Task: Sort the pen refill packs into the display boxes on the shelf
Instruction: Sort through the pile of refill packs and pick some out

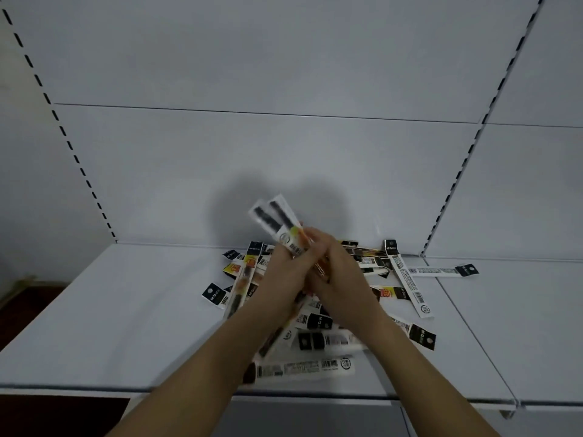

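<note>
Several long white pen refill packs with black tops lie in a loose pile (321,335) on the white shelf (126,326). My left hand (284,272) and my right hand (337,272) meet above the pile, and both grip a small bundle of refill packs (277,222). The bundle sticks up and to the left out of my fingers, with black refills showing through the clear wrap. Its lower end is hidden inside my hands. No display box is in view.
A white back panel (284,168) rises behind the shelf, with slotted uprights at the left (66,137) and right (457,184). One pack (444,271) lies apart at the right across the seam to the neighbouring shelf board. The shelf's front edge (94,387) runs near my forearms.
</note>
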Available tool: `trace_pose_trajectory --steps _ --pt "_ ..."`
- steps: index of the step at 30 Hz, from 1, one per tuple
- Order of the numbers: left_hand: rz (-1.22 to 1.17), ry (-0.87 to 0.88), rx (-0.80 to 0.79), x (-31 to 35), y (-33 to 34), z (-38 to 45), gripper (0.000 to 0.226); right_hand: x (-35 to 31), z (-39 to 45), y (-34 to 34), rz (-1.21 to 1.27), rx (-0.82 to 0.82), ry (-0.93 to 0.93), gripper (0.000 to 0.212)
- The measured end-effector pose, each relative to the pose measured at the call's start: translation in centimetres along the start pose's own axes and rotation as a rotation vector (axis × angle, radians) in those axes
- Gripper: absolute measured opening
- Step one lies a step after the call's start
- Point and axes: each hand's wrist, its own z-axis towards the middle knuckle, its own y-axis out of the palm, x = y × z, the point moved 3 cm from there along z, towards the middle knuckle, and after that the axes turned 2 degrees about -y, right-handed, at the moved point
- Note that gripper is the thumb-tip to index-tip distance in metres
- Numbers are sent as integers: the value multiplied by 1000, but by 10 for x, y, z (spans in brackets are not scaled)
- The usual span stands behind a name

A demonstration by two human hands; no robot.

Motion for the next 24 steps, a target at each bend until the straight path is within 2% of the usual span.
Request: trace_pose_trajectory --steps 4,8,10,12,14,16,20,22,24 --pt "-149 -12 158 -8 4 21 18 7 -4 2 77 55 27 51" --pt "-262 -21 323 -22 -6 39 17 22 -20 -5 -243 189 78 65" --pt "-384 -52 433 -27 -20 49 15 19 -35 -14 -253 186 103 51" --pt "-498 -74 489 -34 -35 60 17 17 -48 -15 -184 -19 58 33" --pt "-577 -95 482 -37 -45 66 23 19 -58 -5 -190 -200 -54 30" --pt "-621 -104 472 -36 -50 69 23 24 -61 8 -246 -301 -136 33" --pt "-746 -14 398 -11 -53 65 19 30 -57 33 -471 -503 -148 46" --pt "-733 15 352 2 -58 57 19 32 -50 37 -537 -448 -133 45" --pt "-701 36 316 11 -64 44 18 35 -40 39 -596 -295 -132 35"
